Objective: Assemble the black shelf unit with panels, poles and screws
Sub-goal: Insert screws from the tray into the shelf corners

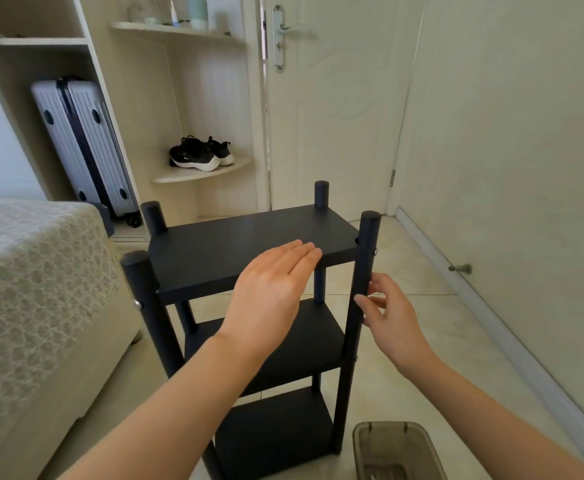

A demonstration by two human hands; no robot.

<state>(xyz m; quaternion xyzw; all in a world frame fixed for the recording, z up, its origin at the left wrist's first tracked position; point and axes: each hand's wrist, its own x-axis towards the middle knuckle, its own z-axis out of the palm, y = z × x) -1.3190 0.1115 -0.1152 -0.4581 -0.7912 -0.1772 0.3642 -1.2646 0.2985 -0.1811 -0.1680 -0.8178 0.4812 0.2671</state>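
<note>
The black shelf unit (214, 251) stands upright on the tiled floor, with three panels between black poles. My left hand (269, 289) lies flat with straight fingers over the front edge of the top panel. My right hand (387, 310) touches the near right pole (363, 271) just below the top panel, fingertips against it and fingers loosely bent. Small silver screws (138, 304) show on the sides of the front poles.
A bed (34, 289) stands close on the left. A translucent grey bin (397, 452) sits on the floor at the bottom right. Behind are a closed door (335, 116), a suitcase (82, 147), shoes (200, 154) on a corner shelf and a wall on the right.
</note>
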